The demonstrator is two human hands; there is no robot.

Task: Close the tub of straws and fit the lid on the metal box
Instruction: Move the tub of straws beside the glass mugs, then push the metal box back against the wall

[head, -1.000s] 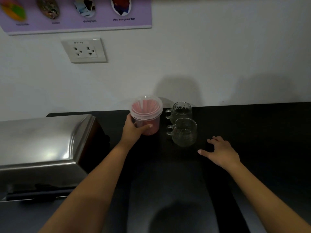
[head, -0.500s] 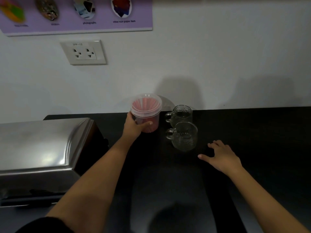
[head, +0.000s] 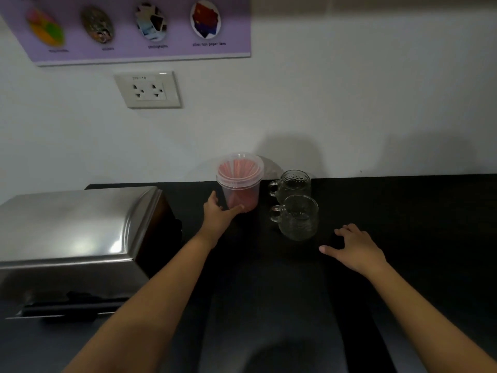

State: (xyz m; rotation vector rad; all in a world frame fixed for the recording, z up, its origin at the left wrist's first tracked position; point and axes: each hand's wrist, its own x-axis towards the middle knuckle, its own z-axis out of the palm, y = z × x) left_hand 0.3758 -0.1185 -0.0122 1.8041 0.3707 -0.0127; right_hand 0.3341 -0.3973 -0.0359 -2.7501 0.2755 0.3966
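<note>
The clear tub of pink straws (head: 240, 181) stands on the black counter (head: 403, 211) near the wall, with a clear lid sitting on its rim. My left hand (head: 219, 219) is at the tub's base: the thumb touches its lower front, and the fingers are spread to its left with a small gap. My right hand (head: 355, 249) rests flat on the counter, fingers apart, holding nothing, to the right of the glass mugs. The metal box (head: 67, 232) is at the left with its shiny domed lid lying on it.
Two clear glass mugs (head: 295, 205) stand one behind the other just right of the tub. A wall socket (head: 148, 88) and a purple poster (head: 129, 25) hang on the white wall behind. The counter's front edge is low in the view.
The tub moved back toward the wall and now stands on the counter. My left hand slid down from around its side to its base and loosened. My right hand barely moved.
</note>
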